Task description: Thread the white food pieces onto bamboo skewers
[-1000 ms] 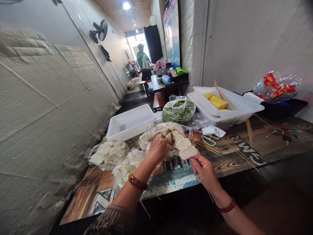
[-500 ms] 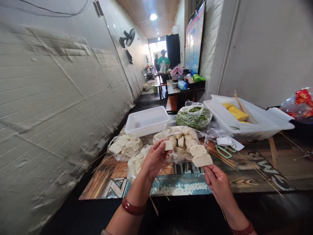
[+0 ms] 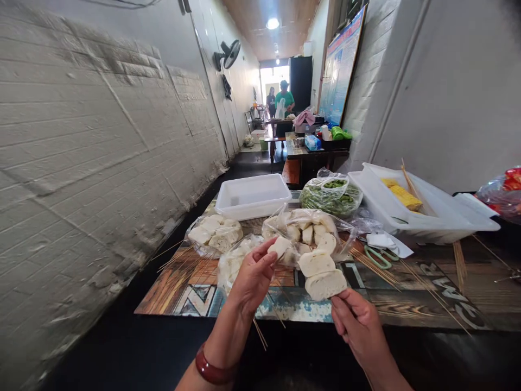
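Observation:
Between the thumb and fingers of my left hand [image 3: 255, 271] is a white bread-like slice [image 3: 279, 247]. My right hand [image 3: 356, 317] pinches a bamboo skewer [image 3: 369, 382], whose lower end shows below the palm. Above these fingers, pale oval slices [image 3: 325, 285] overlap in a row on the skewer; the stick is hidden where it passes through them. The slice in my left hand is apart from the row. Behind both hands lies an open clear plastic bag [image 3: 293, 217] of similar pieces. Two more bags of white slices [image 3: 214, 233] [image 3: 236, 266] sit to the left.
A white plastic tub [image 3: 253, 198] stands behind the bags, beside a bag of green vegetables [image 3: 330, 196]. Another tub [image 3: 443, 217] at right holds corn [image 3: 401, 194]. Green-handled scissors [image 3: 378, 258] and loose skewers [image 3: 374, 266] lie on the patterned table [image 3: 407, 298]. People [image 3: 284, 100] stand far back.
My right hand has brought its skewered slices left and lower, closer to my left hand. The slice in my left hand has tilted. The whole view has shifted slightly.

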A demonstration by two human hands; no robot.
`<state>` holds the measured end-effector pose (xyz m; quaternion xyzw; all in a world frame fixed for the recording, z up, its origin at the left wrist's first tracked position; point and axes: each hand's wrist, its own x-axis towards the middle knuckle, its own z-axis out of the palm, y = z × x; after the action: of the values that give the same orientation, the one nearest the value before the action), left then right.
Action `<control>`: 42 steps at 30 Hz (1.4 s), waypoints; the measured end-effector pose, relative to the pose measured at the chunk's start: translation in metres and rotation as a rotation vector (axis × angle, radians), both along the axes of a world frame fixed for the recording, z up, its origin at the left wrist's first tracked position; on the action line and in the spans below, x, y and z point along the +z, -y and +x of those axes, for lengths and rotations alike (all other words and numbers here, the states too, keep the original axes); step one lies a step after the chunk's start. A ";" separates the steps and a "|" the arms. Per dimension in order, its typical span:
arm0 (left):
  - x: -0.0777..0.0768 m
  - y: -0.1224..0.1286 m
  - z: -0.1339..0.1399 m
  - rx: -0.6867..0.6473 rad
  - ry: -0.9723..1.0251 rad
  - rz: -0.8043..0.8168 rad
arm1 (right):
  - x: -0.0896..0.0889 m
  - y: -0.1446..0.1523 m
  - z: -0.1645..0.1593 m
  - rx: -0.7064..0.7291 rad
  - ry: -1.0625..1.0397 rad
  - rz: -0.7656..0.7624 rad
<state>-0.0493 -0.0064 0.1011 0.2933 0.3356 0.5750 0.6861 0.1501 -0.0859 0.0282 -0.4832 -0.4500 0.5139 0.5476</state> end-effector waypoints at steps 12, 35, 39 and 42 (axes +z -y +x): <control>0.000 0.019 -0.007 0.035 -0.048 0.118 | 0.001 0.010 -0.023 0.133 0.193 -0.022; -0.012 0.015 -0.052 -0.125 -0.127 0.150 | 0.008 0.006 -0.019 0.222 0.371 -0.013; -0.010 0.013 -0.050 0.064 0.001 0.123 | 0.011 0.013 -0.020 0.166 0.275 -0.055; -0.008 0.014 -0.041 0.110 0.062 0.083 | 0.012 0.017 -0.027 0.224 0.231 -0.074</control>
<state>-0.0906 -0.0208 0.0931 0.2845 0.3055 0.6341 0.6509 0.1231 -0.1033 0.0398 -0.5056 -0.5417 0.5291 0.4134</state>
